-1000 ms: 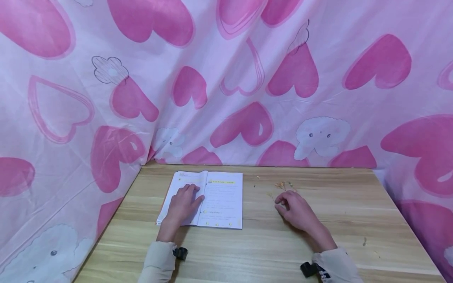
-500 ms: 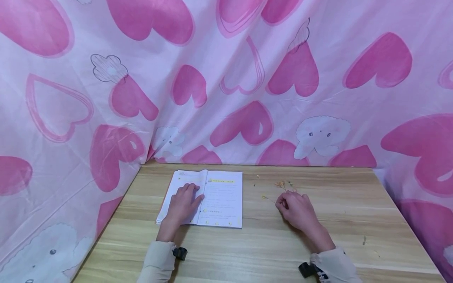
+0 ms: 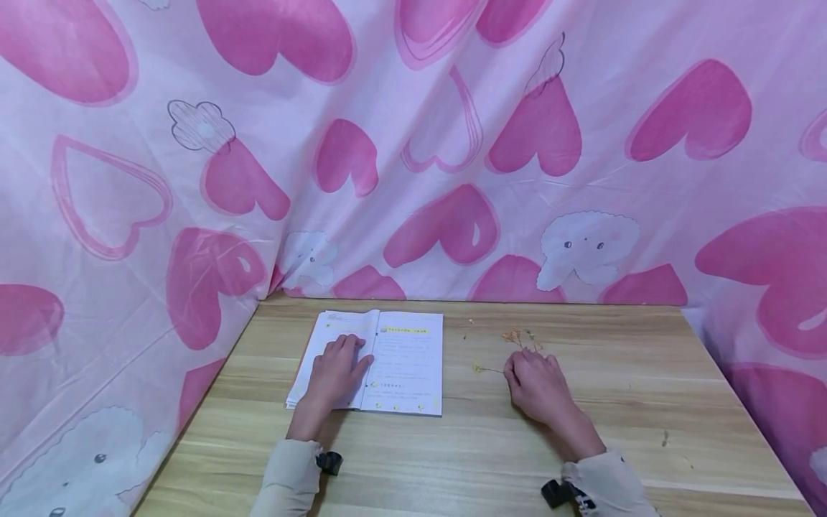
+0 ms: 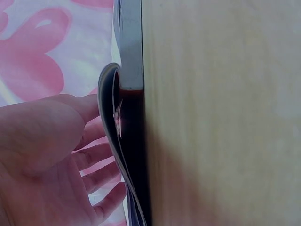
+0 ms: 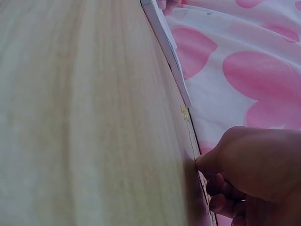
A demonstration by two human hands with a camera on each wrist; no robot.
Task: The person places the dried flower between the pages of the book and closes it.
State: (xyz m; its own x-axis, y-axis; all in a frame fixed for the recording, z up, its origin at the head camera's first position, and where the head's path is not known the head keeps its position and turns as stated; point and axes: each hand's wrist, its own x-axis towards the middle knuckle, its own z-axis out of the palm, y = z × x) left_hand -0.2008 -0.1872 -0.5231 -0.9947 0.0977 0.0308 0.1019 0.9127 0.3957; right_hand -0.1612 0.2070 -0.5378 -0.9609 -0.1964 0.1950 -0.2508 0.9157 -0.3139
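An open book (image 3: 403, 366) with printed pages lies on the wooden table. My left hand (image 3: 332, 373) rests on its left page, fingers spread; in the left wrist view the hand (image 4: 51, 155) lies along the curved page edge. To the right of the book, my right hand (image 3: 538, 384) pinches the thin stem of a small yellow dried flower (image 3: 477, 368), whose head points left toward the book. The right wrist view shows the flower (image 5: 184, 112) near the book's edge, its stem running to the thumb. Just beyond the right hand lie more dried flower sprigs (image 3: 512, 336), orange and green.
Tiny plant bits (image 3: 665, 438) are scattered on the table (image 3: 452, 467), on the right and near the back. A pink heart-patterned cloth (image 3: 439, 222) hangs behind the table and along its sides. Each wrist wears a black camera.
The right hand has picked at the yellow dried flower and turned it; its head has swung left and slightly nearer. The left hand has stayed on the page.
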